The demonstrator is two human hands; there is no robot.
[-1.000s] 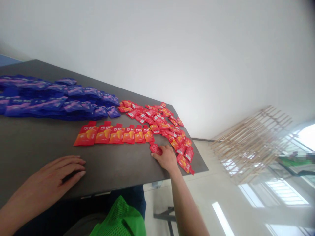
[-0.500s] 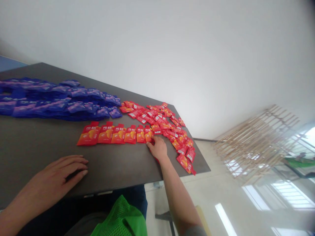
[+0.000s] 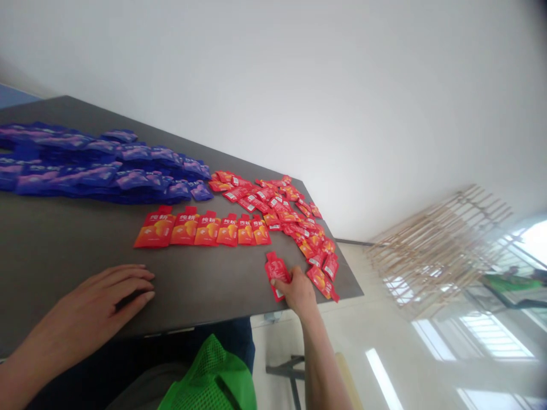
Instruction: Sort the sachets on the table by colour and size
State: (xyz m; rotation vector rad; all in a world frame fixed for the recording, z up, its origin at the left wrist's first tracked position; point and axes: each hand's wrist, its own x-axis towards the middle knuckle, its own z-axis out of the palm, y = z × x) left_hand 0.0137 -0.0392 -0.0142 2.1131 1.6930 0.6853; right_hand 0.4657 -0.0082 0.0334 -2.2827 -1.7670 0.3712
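Note:
My right hand (image 3: pixel 299 290) grips a red pouch (image 3: pixel 276 272) by its right side, near the table's front edge; the pouch's back print faces up. My left hand (image 3: pixel 113 293) lies on the dark table with its fingers apart and nothing in them. Beyond the hands, several red and orange pouches (image 3: pixel 208 229) form a row, caps pointing away from me. To the right of that row spreads a loose heap of red pouches (image 3: pixel 284 216), some face down.
Many purple-blue pouches (image 3: pixel 98 171) are piled along the back left of the grey table (image 3: pixel 205 285). A white wall (image 3: pixel 342 114) stands behind it. Bamboo-like racks (image 3: pixel 440 245) rest on the floor at the right.
My right hand has moved from the right end of the row toward me and to the right, and now has a separate red pouch. My left hand has stayed put.

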